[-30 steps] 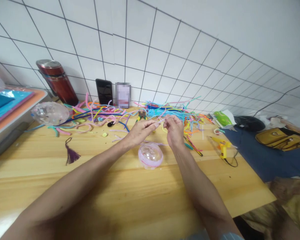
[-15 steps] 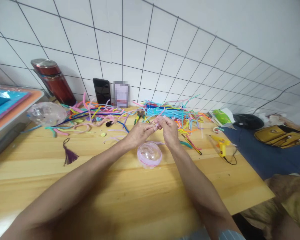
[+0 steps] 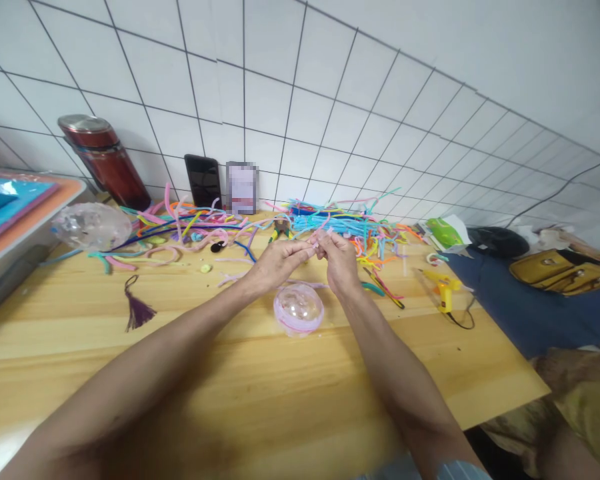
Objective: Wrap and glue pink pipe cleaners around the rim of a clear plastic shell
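Above the wooden table my left hand (image 3: 282, 262) and my right hand (image 3: 341, 259) meet, fingertips closed in a pinch. Between them is a pale pink pipe cleaner (image 3: 325, 224), one end poking up past my right fingers; the rest is largely covered. Just below my hands rests a clear plastic ball (image 3: 299, 308) with a pink-lilac band around it. A pale lilac pipe cleaner (image 3: 234, 276) lies beside my left wrist. Behind my hands are a bundle of light blue pipe cleaners (image 3: 310, 223) and green-handled pliers (image 3: 280, 230).
Loose pipe cleaners and a second clear ball (image 3: 93, 227) lie at the left, near a red thermos (image 3: 107, 163). Two phones, one a black phone (image 3: 203, 181), lean on the tiled wall. A purple tassel (image 3: 139, 308) lies front left, a yellow glue gun (image 3: 445, 290) at right.
My hands have barely moved; the fingers shift slightly on the pink pipe cleaner. The lilac pipe cleaner by my left wrist has moved a little. The ball stays in place.
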Demonstrator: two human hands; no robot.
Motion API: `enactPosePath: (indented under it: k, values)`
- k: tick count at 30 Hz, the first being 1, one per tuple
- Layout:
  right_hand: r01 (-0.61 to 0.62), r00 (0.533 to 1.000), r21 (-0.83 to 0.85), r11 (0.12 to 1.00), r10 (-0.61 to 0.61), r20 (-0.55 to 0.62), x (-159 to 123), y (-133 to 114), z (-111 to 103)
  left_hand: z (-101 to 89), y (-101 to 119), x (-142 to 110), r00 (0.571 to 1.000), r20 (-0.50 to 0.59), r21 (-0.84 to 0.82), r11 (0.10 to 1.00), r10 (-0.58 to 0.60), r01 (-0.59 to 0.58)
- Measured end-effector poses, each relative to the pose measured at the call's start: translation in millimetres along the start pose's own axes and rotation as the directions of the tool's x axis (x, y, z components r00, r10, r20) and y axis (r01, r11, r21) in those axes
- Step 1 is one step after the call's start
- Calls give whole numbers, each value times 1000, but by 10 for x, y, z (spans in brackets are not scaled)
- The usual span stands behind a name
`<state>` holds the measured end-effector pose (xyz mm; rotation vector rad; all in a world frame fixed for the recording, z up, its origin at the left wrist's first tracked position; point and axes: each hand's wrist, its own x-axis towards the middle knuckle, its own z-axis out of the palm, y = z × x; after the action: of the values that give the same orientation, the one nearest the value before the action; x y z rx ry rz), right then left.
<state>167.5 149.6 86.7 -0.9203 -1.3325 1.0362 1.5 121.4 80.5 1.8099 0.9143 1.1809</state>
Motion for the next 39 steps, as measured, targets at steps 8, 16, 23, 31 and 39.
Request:
enactPosePath:
  k: [8, 16, 23, 31, 39]
  values:
    - [-14, 993, 82, 997, 23, -118, 77, 16, -79, 3, 24, 20, 997, 4, -77, 994, -83, 83]
    - [25, 999, 2, 1000, -25, 46, -8, 50, 2, -10, -57, 34, 985, 37, -94, 981, -166, 169]
    - [-48, 996, 94, 994, 55, -75, 61, 10, -56, -32, -78, 37, 972, 88, -153, 961, -217, 228]
    - [-81, 992, 189, 979, 97, -80, 85, 42, -43, -70, -110, 42, 956, 116, -144, 948, -270, 285]
    - [-103, 992, 161, 982, 113, -54, 137, 77, -126, -121, -155, 36, 949, 78, -140, 939, -305, 314]
